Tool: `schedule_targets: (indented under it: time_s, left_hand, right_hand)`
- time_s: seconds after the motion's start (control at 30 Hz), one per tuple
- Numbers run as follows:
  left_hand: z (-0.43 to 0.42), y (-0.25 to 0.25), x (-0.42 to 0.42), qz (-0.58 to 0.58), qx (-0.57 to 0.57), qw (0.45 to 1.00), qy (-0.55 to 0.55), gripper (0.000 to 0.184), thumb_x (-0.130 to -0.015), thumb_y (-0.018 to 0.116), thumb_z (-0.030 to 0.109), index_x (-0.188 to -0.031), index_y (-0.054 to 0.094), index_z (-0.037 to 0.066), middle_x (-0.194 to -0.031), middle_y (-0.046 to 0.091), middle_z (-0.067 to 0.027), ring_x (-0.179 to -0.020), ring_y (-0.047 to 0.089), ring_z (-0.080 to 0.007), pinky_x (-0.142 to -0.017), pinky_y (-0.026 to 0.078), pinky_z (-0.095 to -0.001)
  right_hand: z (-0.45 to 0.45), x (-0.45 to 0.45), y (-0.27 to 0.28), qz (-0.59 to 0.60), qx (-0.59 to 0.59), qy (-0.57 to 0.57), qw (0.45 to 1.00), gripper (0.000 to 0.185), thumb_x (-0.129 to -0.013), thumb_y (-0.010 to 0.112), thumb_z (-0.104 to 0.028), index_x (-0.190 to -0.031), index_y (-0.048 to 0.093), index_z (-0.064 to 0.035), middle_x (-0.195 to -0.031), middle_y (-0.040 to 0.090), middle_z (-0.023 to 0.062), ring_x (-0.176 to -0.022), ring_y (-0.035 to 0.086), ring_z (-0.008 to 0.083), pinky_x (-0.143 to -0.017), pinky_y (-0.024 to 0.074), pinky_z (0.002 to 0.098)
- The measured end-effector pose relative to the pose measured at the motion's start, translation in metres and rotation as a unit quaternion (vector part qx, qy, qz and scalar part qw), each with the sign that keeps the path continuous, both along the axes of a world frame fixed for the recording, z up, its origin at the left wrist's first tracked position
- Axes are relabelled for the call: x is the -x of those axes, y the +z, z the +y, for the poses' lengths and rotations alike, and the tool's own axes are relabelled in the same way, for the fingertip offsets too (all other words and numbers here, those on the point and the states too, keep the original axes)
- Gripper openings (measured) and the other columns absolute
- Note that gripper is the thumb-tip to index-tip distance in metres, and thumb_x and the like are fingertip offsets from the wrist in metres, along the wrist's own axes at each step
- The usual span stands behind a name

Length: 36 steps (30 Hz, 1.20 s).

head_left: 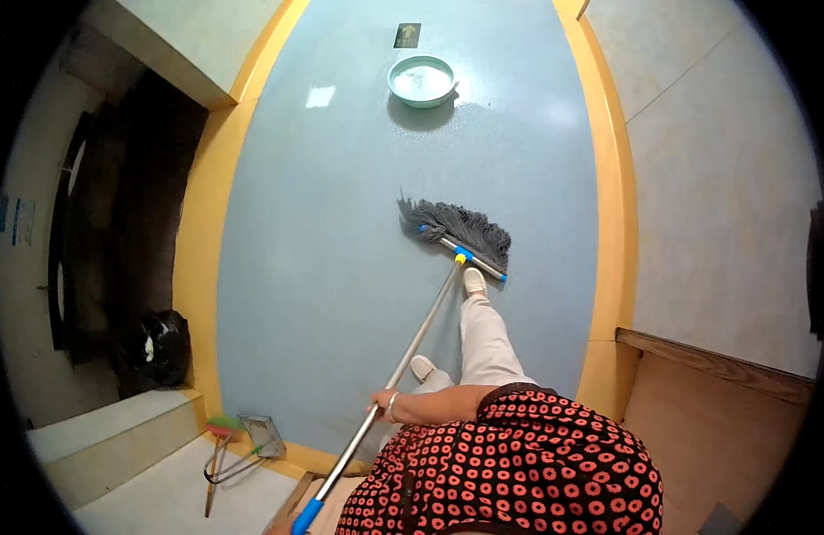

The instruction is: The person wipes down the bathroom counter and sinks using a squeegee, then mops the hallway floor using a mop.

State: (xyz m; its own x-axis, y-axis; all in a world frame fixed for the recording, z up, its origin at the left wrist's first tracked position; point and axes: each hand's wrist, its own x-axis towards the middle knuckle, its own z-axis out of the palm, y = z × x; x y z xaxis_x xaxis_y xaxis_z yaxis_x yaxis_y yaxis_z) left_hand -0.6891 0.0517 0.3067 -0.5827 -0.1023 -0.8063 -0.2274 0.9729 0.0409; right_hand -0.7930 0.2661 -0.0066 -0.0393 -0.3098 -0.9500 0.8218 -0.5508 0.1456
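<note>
A mop with a silver pole [421, 334] and a dark grey shaggy head [461, 227] slants across the view. Its head lies on the blue-grey floor in front of my forward shoe. My right hand [384, 404], with a bracelet at the wrist, is closed around the middle of the pole. At the bottom edge, a sliver of my left hand [278, 530] shows at the blue grip [307, 515] on the pole's end; most of it is cut off. Farther ahead, a pale green basin [422, 82] holding liquid stands on the floor.
Yellow borders [615, 196] and walls line both sides of the floor [340, 178]. To the left are a dark doorway and a black plastic bag [166, 348]. A dustpan [263, 435] and a brush [220, 426] sit at lower left. A wooden ledge [715, 364] juts out at right.
</note>
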Motion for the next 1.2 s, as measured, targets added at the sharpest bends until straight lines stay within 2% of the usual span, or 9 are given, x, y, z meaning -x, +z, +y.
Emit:
schedule_targets:
  time_s: [0.07,0.37,0.4,0.47,0.57,0.63,0.73,0.87,1.2]
  left_hand:
    - [-0.020,-0.029,-0.047,0.152,-0.102,0.982,-0.045,0.039,-0.065,0.056,0.018,-0.102,0.047,0.009,-0.071,0.055,-0.0163,-0.058,0.053,-0.0320,-0.050,0.043,-0.0359]
    - [0.121,0.032,0.210,0.021,-0.139,0.985,0.096,0.039,-0.065,0.058,0.020,-0.099,0.047,0.004,-0.075,0.055,-0.0158,-0.065,0.054,-0.0227,-0.055,0.041,-0.0314]
    - [0.145,0.007,0.217,0.027,-0.162,0.982,0.096,0.039,-0.065,0.058,0.020,-0.098,0.047,0.003,-0.076,0.055,-0.0157,-0.066,0.054,-0.0217,-0.056,0.041,-0.0309]
    - [0.196,-0.096,0.192,0.072,-0.245,0.963,0.082,0.034,-0.066,0.057,0.019,-0.093,0.048,0.002,-0.065,0.053,-0.0116,-0.056,0.052,-0.0175,-0.048,0.040,-0.0279]
    - [0.274,-0.266,0.149,0.047,-0.311,0.928,0.198,0.018,-0.067,0.055,0.012,-0.080,0.047,0.003,-0.052,0.042,-0.0001,-0.038,0.038,-0.0073,-0.032,0.031,-0.0212]
    - [0.326,-0.322,0.201,0.068,-0.341,0.921,0.174,0.012,-0.068,0.053,0.012,-0.072,0.044,0.005,-0.050,0.042,-0.0001,-0.038,0.038,-0.0081,-0.033,0.031,-0.0214]
    - [0.396,-0.304,0.370,0.053,-0.394,0.902,0.169,0.013,-0.069,0.051,0.017,-0.065,0.041,0.009,-0.048,0.040,0.0006,-0.033,0.035,-0.0076,-0.029,0.028,-0.0215]
    - [0.482,-0.194,0.530,-0.007,-0.433,0.886,0.168,0.009,-0.069,0.047,0.013,-0.073,0.039,0.011,-0.047,0.037,-0.0005,-0.035,0.035,-0.0083,-0.029,0.028,-0.0235]
    - [0.420,-0.188,0.396,0.078,-0.376,0.922,0.043,0.039,-0.067,0.046,0.008,-0.103,0.033,0.008,-0.051,0.040,-0.0029,-0.037,0.040,-0.0120,-0.031,0.033,-0.0268]
  right_hand:
    - [-0.001,0.003,0.000,-0.032,-0.059,-0.005,0.998,0.025,-0.069,0.037,-0.001,-0.094,0.037,-0.0021,-0.061,0.045,0.0108,-0.046,0.049,0.0217,-0.037,0.0444,0.0352]
    - [0.128,0.241,0.065,0.153,-0.195,-0.013,0.969,0.001,-0.062,0.043,-0.001,-0.062,0.043,-0.0011,-0.053,0.043,0.0110,-0.041,0.045,0.0229,-0.031,0.0390,0.0358]
    - [0.149,0.240,-0.023,0.190,-0.135,-0.109,0.967,0.004,-0.065,0.046,-0.005,-0.066,0.042,-0.0032,-0.055,0.045,0.0104,-0.044,0.047,0.0226,-0.036,0.0416,0.0355]
    - [0.201,0.221,-0.014,0.171,-0.180,-0.202,0.947,0.008,-0.070,0.045,-0.008,-0.076,0.043,-0.0048,-0.061,0.047,0.0108,-0.054,0.050,0.0215,-0.043,0.0436,0.0360]
    - [0.241,0.131,-0.101,0.210,-0.105,-0.253,0.939,0.024,-0.071,0.046,-0.014,-0.091,0.039,-0.0052,-0.075,0.048,0.0090,-0.066,0.049,0.0170,-0.049,0.0421,0.0341]
    - [0.268,0.122,-0.101,0.342,-0.006,-0.293,0.893,0.028,-0.072,0.047,-0.015,-0.097,0.038,-0.0072,-0.076,0.048,0.0075,-0.072,0.048,0.0181,-0.059,0.0414,0.0346]
    - [0.281,0.159,-0.052,0.278,-0.010,-0.347,0.896,0.031,-0.073,0.047,-0.015,-0.102,0.038,-0.0097,-0.076,0.049,0.0065,-0.072,0.048,0.0179,-0.064,0.0399,0.0345]
    - [0.289,0.177,0.006,0.139,-0.083,-0.406,0.899,0.025,-0.073,0.047,-0.016,-0.097,0.040,-0.0097,-0.072,0.049,0.0063,-0.064,0.049,0.0170,-0.056,0.0409,0.0320]
    - [0.274,0.144,-0.002,0.068,-0.074,-0.324,0.941,0.013,-0.076,0.042,-0.018,-0.086,0.041,-0.0095,-0.059,0.047,0.0049,-0.049,0.048,0.0147,-0.044,0.0389,0.0298]
